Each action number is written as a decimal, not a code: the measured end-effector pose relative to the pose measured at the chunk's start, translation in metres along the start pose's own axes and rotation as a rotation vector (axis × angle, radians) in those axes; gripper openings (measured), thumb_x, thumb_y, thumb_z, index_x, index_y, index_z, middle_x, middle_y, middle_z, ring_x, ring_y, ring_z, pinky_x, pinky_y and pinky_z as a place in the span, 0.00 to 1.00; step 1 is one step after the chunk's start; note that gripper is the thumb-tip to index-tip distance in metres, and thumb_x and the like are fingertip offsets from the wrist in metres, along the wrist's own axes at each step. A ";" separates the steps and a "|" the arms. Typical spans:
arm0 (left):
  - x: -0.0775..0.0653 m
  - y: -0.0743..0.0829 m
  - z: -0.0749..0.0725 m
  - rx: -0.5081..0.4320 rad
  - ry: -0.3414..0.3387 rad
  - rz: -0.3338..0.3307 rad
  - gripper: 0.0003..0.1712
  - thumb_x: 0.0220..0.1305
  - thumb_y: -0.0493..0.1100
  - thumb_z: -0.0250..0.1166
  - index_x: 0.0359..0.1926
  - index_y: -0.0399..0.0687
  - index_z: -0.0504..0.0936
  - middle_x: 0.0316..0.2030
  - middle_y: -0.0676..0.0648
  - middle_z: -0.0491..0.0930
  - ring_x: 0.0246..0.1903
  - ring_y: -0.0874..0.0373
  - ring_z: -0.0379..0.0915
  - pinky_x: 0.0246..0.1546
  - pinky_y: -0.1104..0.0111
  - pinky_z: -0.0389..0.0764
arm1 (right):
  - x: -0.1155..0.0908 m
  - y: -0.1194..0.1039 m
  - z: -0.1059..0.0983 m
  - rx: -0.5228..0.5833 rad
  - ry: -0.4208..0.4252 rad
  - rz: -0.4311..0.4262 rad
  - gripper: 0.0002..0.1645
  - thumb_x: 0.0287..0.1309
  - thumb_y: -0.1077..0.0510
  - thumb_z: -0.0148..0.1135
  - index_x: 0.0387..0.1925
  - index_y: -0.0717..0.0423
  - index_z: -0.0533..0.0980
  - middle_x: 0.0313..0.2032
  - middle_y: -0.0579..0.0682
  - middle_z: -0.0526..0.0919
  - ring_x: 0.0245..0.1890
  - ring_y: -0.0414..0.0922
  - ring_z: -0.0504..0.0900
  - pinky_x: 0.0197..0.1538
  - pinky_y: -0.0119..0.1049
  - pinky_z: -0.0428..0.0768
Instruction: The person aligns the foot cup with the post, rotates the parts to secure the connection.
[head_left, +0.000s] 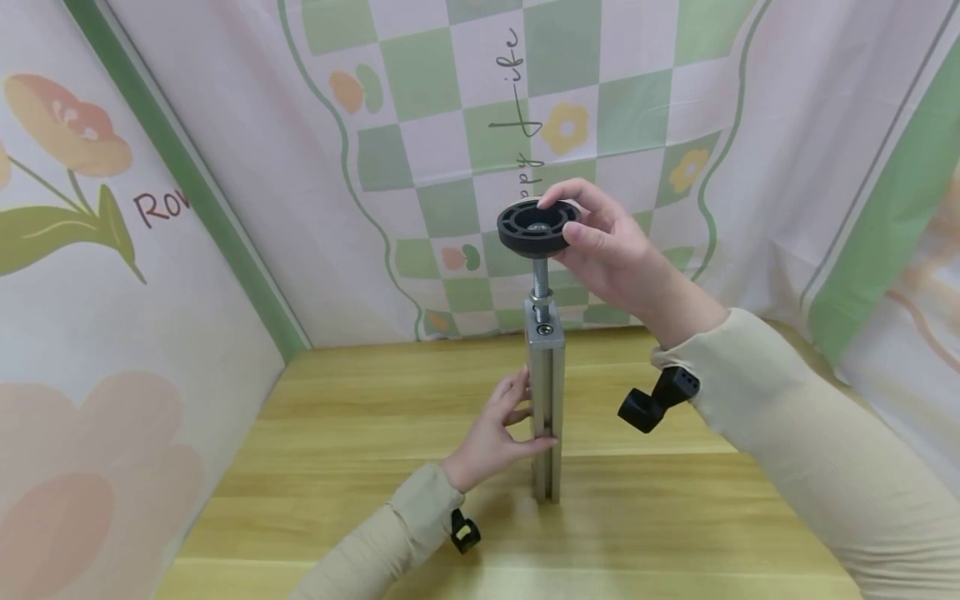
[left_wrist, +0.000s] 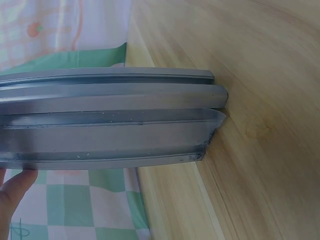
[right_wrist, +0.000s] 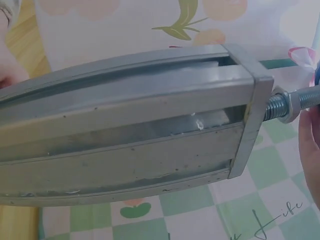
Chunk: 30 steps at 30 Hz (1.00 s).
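A grooved aluminium profile [head_left: 546, 392] stands upright on the wooden table, its lower end at the tabletop in the left wrist view. My left hand [head_left: 495, 429] grips it low down, thumb across the near side and fingers behind. From the end plate [head_left: 544, 332] rises a threaded rod [head_left: 541, 275] with a nut [right_wrist: 290, 104] on it. A round black levelling foot [head_left: 534, 240] tops the rod, its ribbed underside facing up. My right hand [head_left: 611, 250] holds this foot by its right edge, thumb in front and fingers over the far rim.
The wooden table [head_left: 360, 417] extends on both sides of the profile. Printed cloth [head_left: 420, 150] hangs behind it, with another panel [head_left: 112, 333] at the left. Black clips [head_left: 660, 400] hang from both sleeves' cuffs.
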<state>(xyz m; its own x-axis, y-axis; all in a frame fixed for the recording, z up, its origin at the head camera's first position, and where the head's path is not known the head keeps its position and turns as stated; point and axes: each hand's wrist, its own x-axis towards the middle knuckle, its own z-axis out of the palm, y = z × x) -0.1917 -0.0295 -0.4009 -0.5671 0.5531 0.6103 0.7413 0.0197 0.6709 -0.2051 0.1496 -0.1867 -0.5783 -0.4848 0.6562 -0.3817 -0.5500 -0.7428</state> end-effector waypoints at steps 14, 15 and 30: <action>-0.001 -0.001 -0.002 0.009 -0.008 0.017 0.68 0.50 0.27 0.70 0.72 0.78 0.32 0.60 0.33 0.58 0.55 0.41 0.67 0.54 0.66 0.78 | 0.000 -0.011 0.032 -0.400 0.386 0.059 0.24 0.50 0.75 0.57 0.46 0.52 0.65 0.43 0.50 0.77 0.40 0.41 0.80 0.44 0.26 0.81; -0.001 0.000 -0.002 0.006 -0.013 0.014 0.68 0.50 0.27 0.70 0.72 0.77 0.32 0.60 0.33 0.58 0.56 0.41 0.67 0.55 0.66 0.78 | 0.000 -0.011 0.035 -0.435 0.411 0.054 0.24 0.50 0.75 0.59 0.46 0.53 0.65 0.42 0.50 0.77 0.39 0.41 0.80 0.43 0.26 0.81; 0.000 0.002 -0.003 0.005 -0.014 0.014 0.70 0.49 0.27 0.70 0.70 0.84 0.32 0.57 0.33 0.60 0.55 0.41 0.67 0.55 0.66 0.78 | -0.003 -0.002 0.052 -0.832 0.601 -0.073 0.34 0.42 0.68 0.74 0.49 0.56 0.64 0.37 0.43 0.74 0.38 0.41 0.77 0.51 0.28 0.77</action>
<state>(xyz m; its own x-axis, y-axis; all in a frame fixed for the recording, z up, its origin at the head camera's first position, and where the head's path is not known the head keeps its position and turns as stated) -0.1916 -0.0317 -0.3984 -0.5516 0.5652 0.6135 0.7510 0.0165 0.6601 -0.1647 0.1172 -0.1803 -0.7117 0.0769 0.6982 -0.6767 0.1914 -0.7109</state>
